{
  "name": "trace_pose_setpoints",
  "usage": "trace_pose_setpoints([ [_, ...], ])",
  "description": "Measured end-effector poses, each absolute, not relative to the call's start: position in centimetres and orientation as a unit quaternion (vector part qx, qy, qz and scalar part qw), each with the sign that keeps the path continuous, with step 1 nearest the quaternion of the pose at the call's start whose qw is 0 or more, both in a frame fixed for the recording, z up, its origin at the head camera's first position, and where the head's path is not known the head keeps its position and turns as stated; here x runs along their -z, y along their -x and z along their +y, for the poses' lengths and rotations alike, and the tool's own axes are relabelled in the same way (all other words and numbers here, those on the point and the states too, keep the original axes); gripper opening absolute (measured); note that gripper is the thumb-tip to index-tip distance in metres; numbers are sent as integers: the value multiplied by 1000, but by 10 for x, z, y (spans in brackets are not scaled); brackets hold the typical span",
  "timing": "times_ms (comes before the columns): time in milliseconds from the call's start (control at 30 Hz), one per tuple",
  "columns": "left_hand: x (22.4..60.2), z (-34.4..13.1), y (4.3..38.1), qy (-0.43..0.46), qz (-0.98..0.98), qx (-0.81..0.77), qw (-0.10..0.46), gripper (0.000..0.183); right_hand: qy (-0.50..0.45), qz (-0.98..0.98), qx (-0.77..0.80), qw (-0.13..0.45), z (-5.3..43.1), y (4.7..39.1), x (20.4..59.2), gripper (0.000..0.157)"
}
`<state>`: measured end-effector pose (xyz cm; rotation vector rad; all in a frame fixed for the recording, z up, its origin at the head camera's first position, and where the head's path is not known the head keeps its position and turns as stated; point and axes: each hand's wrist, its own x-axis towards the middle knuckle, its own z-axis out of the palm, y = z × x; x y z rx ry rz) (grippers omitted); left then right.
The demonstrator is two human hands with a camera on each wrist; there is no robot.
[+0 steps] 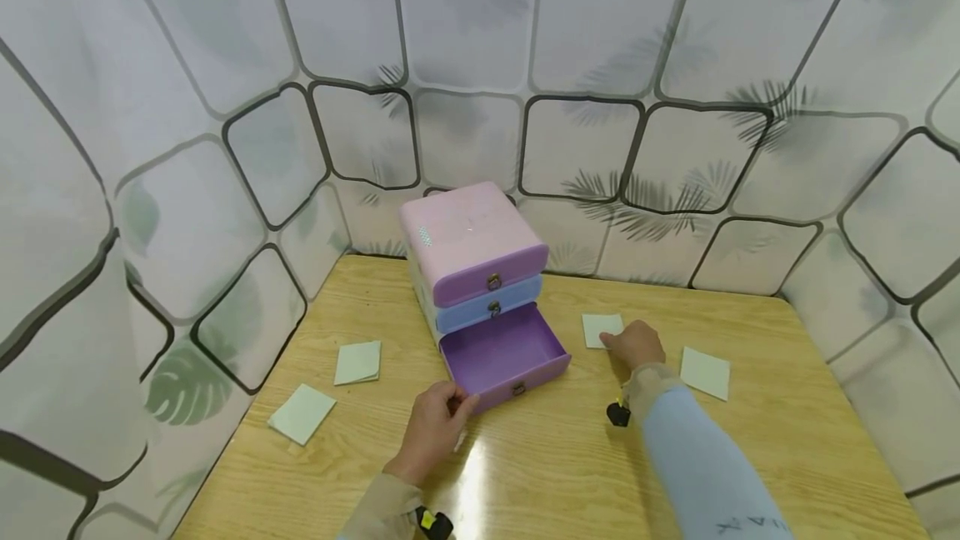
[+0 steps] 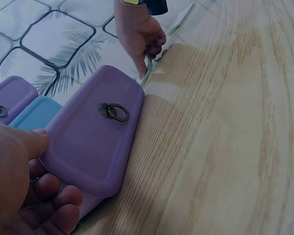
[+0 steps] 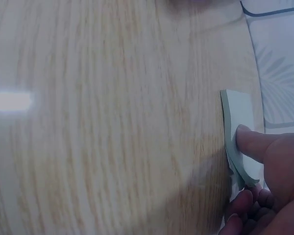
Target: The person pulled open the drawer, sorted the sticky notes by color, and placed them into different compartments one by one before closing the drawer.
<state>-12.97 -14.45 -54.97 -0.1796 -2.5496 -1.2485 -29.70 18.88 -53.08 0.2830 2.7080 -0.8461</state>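
Note:
A small storage box with drawers (image 1: 472,244) stands at the back of the table, pink on top, with its purple bottom drawer (image 1: 510,348) pulled out. Nothing shows inside that drawer. My left hand (image 1: 431,432) holds the drawer's near left corner; the left wrist view shows the thumb (image 2: 36,142) against its edge and the fingers curled below. Right of the box, my right hand (image 1: 637,344) pinches a pale green paper note pad (image 1: 600,330). In the right wrist view the thumb lies on top of that pad (image 3: 240,115), with the fingers curled underneath.
Another pale green pad (image 1: 705,373) lies right of my right hand. Two more pads, one (image 1: 357,362) nearer the box and one (image 1: 302,415) nearer the left edge, lie on the wooden table (image 1: 555,465). A patterned curtain (image 1: 465,40) encloses the table's back and sides.

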Motion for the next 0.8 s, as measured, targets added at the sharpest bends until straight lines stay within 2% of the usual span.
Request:
trace_pose_setpoints([
  [133, 551, -144, 129, 73, -885, 432, 156, 21, -99, 934, 313, 144, 190, 295, 530, 62],
  [300, 550, -145, 129, 67, -886, 434, 145, 21, -104, 923, 343, 138, 191, 292, 526, 46],
  [433, 550, -145, 129, 63, -890, 431, 138, 20, -90, 923, 351, 128, 196, 293, 526, 42],
  [600, 549, -144, 128, 66, -891, 425, 148, 20, -83, 911, 382, 131, 207, 301, 535, 30],
  [700, 550, -143, 128, 68, -892, 420, 155, 20, -85, 902, 402, 135, 212, 305, 540, 29],
  [800, 550, -143, 128, 73, -892, 417, 162, 20, -87, 893, 419, 138, 214, 307, 541, 37],
])
